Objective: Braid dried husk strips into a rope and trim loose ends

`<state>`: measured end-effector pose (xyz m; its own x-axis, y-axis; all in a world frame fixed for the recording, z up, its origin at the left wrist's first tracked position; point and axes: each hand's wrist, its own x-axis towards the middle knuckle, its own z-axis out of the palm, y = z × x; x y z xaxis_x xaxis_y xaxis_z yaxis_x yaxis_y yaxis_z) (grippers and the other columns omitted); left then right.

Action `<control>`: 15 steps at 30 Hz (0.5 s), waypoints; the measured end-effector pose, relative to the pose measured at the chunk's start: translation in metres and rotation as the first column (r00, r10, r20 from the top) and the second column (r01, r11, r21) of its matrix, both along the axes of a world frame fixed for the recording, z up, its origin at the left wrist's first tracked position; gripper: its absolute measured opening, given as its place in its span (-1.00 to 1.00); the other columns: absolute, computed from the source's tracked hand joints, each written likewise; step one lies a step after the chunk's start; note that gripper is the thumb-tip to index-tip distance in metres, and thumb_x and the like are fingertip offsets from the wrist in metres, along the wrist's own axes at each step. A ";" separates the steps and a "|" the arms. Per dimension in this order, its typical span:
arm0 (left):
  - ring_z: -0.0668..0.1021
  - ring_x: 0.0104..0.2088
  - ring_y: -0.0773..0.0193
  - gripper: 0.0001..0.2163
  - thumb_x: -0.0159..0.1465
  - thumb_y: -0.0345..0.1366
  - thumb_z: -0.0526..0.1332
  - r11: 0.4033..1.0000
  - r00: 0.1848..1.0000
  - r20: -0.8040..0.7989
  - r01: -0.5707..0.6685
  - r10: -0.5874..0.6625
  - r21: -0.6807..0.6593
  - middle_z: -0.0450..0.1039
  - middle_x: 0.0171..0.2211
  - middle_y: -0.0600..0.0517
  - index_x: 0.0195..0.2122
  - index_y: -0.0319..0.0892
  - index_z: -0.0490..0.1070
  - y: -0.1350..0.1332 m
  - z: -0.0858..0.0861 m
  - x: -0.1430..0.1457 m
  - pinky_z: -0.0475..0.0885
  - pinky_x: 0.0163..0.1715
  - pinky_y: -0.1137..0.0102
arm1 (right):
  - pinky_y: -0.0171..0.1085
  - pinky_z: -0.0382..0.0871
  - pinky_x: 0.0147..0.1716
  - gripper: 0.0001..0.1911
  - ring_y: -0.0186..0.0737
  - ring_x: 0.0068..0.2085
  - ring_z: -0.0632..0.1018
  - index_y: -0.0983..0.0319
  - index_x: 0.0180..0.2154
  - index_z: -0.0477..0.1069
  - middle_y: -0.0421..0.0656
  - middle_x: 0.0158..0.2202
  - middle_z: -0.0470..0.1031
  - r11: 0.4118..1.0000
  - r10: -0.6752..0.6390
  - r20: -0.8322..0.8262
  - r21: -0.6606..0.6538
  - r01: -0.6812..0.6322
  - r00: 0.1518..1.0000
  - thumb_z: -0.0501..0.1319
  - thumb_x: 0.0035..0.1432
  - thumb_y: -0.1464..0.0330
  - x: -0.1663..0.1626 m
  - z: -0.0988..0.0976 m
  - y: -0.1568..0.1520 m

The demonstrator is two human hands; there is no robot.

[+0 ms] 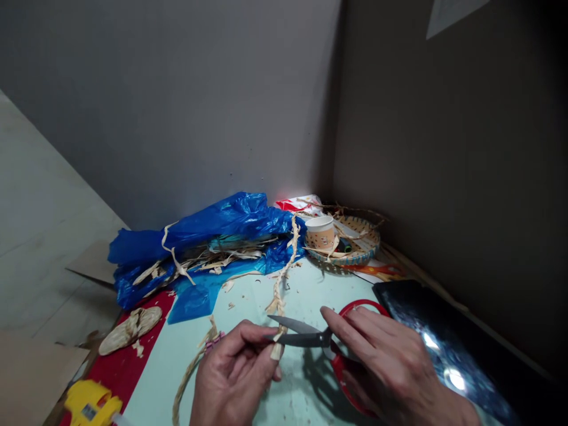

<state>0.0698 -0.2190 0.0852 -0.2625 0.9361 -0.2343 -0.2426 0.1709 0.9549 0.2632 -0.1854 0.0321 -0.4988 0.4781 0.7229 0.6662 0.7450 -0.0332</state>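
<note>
My left hand pinches the near end of a pale braided strand of dried plant fibre. The braid runs away from me across the table to the blue plastic. In my right hand is a pair of red-handled scissors, fingers through the loops. The dark blades are parted and lie around the braid, right beside my left fingertips. A twisted cord with a purple tie lies left of my left hand, partly hidden by it.
Blue plastic wraps dried strips at the back. A woven basket holds a paper cup. A dark glossy panel lies at right. At left are a small woven sole-shaped piece and a yellow glue gun. Walls rise behind.
</note>
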 end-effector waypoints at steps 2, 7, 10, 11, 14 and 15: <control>0.44 -0.62 0.45 -0.81 -0.16 -0.27 0.51 1.000 1.000 -0.020 -0.015 0.015 0.027 0.42 -0.60 0.12 -0.55 -0.19 0.58 0.000 0.000 0.001 0.32 -0.57 0.57 | -0.27 0.25 -0.51 -0.65 -0.22 -0.50 0.41 0.40 0.04 0.27 -0.13 -0.47 0.41 1.000 0.015 -0.010 -0.010 -0.015 1.000 0.05 0.19 0.55 -0.001 0.000 0.000; 0.43 -0.62 0.45 -0.84 -0.13 -0.30 0.49 0.998 0.998 -0.060 -0.030 0.033 0.048 0.40 -0.60 0.14 -0.60 -0.19 0.54 0.000 0.000 0.002 0.34 -0.55 0.55 | -0.31 0.22 -0.55 -0.71 -0.26 -0.52 0.42 0.38 0.00 0.26 -0.15 -0.49 0.41 0.994 0.052 -0.025 -0.091 -0.054 0.998 -0.01 0.24 0.57 -0.002 0.000 -0.001; 0.42 -0.61 0.47 -0.82 -0.12 -0.26 0.49 1.000 0.998 -0.064 -0.006 0.007 0.023 0.40 -0.63 0.13 -0.56 -0.20 0.56 -0.001 -0.001 0.000 0.30 -0.55 0.59 | -0.31 0.22 -0.55 -0.70 -0.25 -0.53 0.42 0.36 0.00 0.26 -0.16 -0.50 0.41 0.991 0.069 -0.027 -0.116 -0.072 0.997 0.00 0.23 0.58 -0.001 0.000 -0.002; 0.41 -0.61 0.47 -0.81 -0.12 -0.24 0.50 1.000 0.998 -0.055 0.010 -0.010 -0.003 0.40 -0.65 0.13 -0.54 -0.20 0.56 -0.001 -0.001 -0.001 0.28 -0.55 0.59 | -0.32 0.22 -0.55 -0.69 -0.25 -0.52 0.43 0.35 0.00 0.26 -0.16 -0.49 0.42 0.988 0.071 -0.028 -0.136 -0.075 0.997 -0.01 0.22 0.58 -0.001 0.000 -0.002; 0.38 -0.61 0.46 -0.76 -0.10 -0.19 0.50 0.998 0.999 0.000 0.043 -0.043 -0.051 0.42 -0.68 0.10 -0.50 -0.20 0.56 -0.001 -0.003 -0.004 0.24 -0.57 0.59 | -0.32 0.28 -0.53 -0.67 -0.23 -0.48 0.49 0.29 -0.02 0.26 -0.14 -0.44 0.47 0.973 0.060 -0.052 -0.219 -0.070 0.997 -0.03 0.18 0.57 0.001 -0.002 -0.001; 0.36 -0.61 0.46 -0.75 -0.10 -0.18 0.50 0.998 0.999 0.017 0.048 -0.047 -0.042 0.43 -0.67 0.08 -0.48 -0.21 0.55 0.000 -0.004 -0.005 0.23 -0.57 0.58 | -0.33 0.30 -0.51 -0.66 -0.23 -0.46 0.51 0.28 -0.02 0.25 -0.13 -0.41 0.49 0.968 0.059 -0.071 -0.241 -0.074 0.996 -0.04 0.17 0.56 0.001 -0.003 0.000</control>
<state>0.0649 -0.2192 0.0809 -0.2139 0.9364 -0.2781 -0.2483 0.2232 0.9426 0.2647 -0.1857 0.0288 -0.4930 0.6109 0.6195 0.6064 0.7518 -0.2588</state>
